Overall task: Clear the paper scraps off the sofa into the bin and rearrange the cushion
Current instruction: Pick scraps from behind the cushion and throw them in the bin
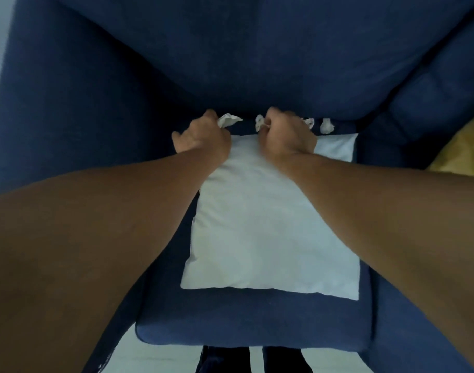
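Gathering: left hand pinches a paper scrap; right hand pinches another scrap.
Remaining scraps: just beyond the cushion, nearer the right grip.

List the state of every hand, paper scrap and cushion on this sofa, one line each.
left hand: closed on a crumpled scrap
right hand: closed on scraps
loose scrap: lying free at the seat's back edge
white cushion: flat on the seat
sofa: not yet cleared

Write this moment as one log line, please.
left hand: shut on scrap | right hand: shut on scrap | loose scrap: behind cushion | bin: unseen
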A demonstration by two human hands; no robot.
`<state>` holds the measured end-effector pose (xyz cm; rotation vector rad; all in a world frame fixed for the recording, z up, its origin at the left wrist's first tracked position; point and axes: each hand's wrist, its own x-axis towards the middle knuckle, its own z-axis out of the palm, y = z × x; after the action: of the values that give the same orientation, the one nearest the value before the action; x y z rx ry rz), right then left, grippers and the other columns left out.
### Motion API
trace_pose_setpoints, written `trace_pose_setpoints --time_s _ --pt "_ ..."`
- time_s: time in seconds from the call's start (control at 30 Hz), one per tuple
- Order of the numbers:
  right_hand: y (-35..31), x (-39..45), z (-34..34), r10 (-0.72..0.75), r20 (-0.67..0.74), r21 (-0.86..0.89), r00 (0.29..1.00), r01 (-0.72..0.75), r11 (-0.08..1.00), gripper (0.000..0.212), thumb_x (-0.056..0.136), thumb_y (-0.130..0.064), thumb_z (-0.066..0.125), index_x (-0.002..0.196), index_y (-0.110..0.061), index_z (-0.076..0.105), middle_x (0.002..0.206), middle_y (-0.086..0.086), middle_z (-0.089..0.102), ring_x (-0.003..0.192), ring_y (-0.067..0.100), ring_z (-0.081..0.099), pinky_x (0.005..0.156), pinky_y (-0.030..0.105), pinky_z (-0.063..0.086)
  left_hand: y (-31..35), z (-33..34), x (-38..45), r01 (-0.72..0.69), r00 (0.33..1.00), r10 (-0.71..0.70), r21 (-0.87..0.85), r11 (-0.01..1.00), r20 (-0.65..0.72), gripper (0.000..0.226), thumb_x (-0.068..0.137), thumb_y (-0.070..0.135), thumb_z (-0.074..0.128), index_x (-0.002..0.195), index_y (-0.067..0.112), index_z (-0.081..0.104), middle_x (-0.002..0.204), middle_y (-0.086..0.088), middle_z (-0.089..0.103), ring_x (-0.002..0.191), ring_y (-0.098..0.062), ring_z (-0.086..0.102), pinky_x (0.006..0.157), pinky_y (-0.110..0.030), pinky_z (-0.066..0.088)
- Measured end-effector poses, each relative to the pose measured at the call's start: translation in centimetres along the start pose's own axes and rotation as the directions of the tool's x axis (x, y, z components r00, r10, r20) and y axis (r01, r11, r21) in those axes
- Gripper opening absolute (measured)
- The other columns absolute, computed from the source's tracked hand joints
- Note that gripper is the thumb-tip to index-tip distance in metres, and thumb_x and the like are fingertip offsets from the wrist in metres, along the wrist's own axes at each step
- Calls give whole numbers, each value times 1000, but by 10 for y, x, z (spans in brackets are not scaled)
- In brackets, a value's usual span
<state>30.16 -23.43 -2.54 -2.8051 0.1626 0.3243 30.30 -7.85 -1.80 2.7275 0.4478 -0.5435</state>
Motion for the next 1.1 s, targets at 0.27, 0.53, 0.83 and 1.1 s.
trace_pose_setpoints --time_s 0.27,0.53,0.83,1.1 --pt "18 -65 -22 -65 -21 47 998 65 997 16 101 -31 48 106 -20 58 103 6 61 96 30 59 67 38 44 17 -4 -53 -10 1000 10 63 998 0 24 100 35 42 116 24 55 106 -6 67 97 -32 64 95 -45 39" --pt "31 -125 -51 -187 60 -65 980 191 979 20 103 -28 46 115 -19 58 103 6 60 92 28 58 65 36 38 10 -5 -133 52 998 -55 116 992 23 26 101 35 40 118 23 56 106 -5 67 81 -27 55 89 -44 38" --pt "15 -179 -81 -306 188 -106 933 329 938 19 101 -24 49 116 -19 58 109 4 63 98 27 60 67 36 35 -11 -17 -212 178 983 -180 71 981 20 22 101 33 39 110 22 55 89 2 60 79 -25 57 87 -42 41" --pt "-32 -226 -87 -459 272 -150 846 508 848 17 103 -27 48 115 -20 57 109 2 62 98 26 61 66 35 34 -61 -28 -280 364 932 -362 -53 930 33 22 100 32 36 107 22 54 92 2 64 81 -24 60 91 -42 41"
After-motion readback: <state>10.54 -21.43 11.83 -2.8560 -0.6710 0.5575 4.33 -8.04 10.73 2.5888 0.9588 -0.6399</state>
